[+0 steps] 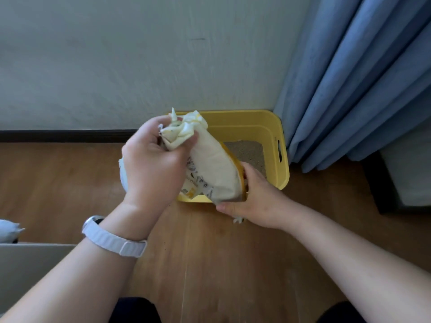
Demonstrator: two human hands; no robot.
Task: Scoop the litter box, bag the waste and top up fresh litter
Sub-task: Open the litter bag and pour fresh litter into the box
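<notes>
A litter bag (214,164) is held tilted over the yellow litter box (276,136), frame centre.
The left hand (154,164) clenches its crumpled top; the right hand (256,197) grips its lower end. Wood floor (210,264), pale wall (116,66), blue curtain (361,78) at right.

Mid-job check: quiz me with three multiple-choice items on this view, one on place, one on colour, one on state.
1. Where does the litter box stand? A) on a table B) on the floor against the wall, beside the curtain C) in a cupboard
2. What colour is the litter box? A) yellow B) green C) red
3. How is the litter bag held? A) untouched on the ground B) by one hand only C) by both hands
Answers: 1 B, its back meets the wall next to the blue curtain. 2 A, its rim is yellow. 3 C, the left hand grips the crumpled top and the right hand holds the lower end.
</notes>
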